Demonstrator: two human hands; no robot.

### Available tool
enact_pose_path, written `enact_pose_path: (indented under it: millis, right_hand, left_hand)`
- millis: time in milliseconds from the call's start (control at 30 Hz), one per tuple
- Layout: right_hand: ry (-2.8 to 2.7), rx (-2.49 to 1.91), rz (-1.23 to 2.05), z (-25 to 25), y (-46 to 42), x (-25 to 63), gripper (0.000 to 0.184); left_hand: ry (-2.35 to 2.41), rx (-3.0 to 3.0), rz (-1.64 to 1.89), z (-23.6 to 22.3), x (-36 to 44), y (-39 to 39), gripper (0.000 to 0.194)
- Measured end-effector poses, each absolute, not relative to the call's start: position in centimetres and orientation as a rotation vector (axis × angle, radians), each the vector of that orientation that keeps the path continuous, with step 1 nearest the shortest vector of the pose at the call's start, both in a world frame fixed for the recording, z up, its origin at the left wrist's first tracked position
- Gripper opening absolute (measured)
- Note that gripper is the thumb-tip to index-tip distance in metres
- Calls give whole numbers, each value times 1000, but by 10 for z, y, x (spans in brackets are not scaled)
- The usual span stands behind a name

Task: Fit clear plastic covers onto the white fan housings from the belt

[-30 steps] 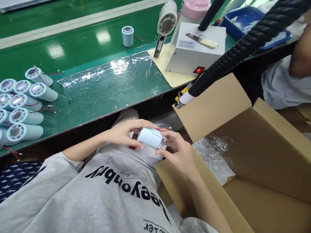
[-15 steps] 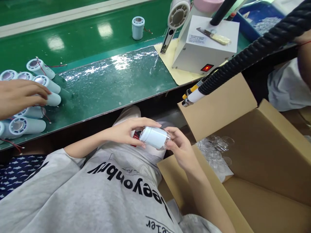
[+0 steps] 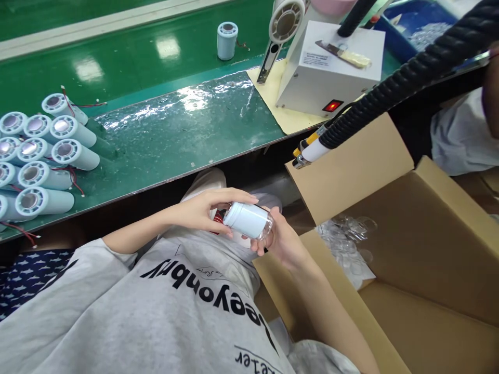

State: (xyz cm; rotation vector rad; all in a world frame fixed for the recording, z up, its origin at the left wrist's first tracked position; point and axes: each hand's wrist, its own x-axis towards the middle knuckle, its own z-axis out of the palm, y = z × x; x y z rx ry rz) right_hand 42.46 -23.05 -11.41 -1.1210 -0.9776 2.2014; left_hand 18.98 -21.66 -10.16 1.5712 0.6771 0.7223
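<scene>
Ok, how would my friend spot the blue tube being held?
Find the long green table, then look just below its near edge in the picture. There, a left hand and right hand hold a pale blue tube. The other tubes sit on the table; only this one is held.

On the worktop [image 3: 175, 137] we see a white box [image 3: 323, 93] with a glowing red switch [image 3: 332, 106]; it stands on a yellow sheet [image 3: 290, 122]. On its top lies a knife [image 3: 345, 55]. We notice also a black ribbed hose [image 3: 390, 91] and a blue tray [image 3: 396, 44].
</scene>
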Motion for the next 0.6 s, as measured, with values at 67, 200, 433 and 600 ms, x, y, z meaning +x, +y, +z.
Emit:
enact_pose_path:
  millis: [67, 200, 433, 600]
  right_hand:
    - [-954, -1118, 2219, -119, -230, 425, 74]
    - [-838, -1125, 2209, -139, -221, 425, 66]
    - [-463, -1059, 2006, -179, -176, 423, 52]
    - [-422, -1049, 1938, -190, -150, 432, 54]
  left_hand:
    - [679, 1495, 710, -105, 190, -215, 72]
    - [675, 1299, 688, -121, 195, -198, 83]
    - [677, 1188, 636, -154, 235, -120, 85]
    - [683, 1252, 581, -156, 266, -77, 74]
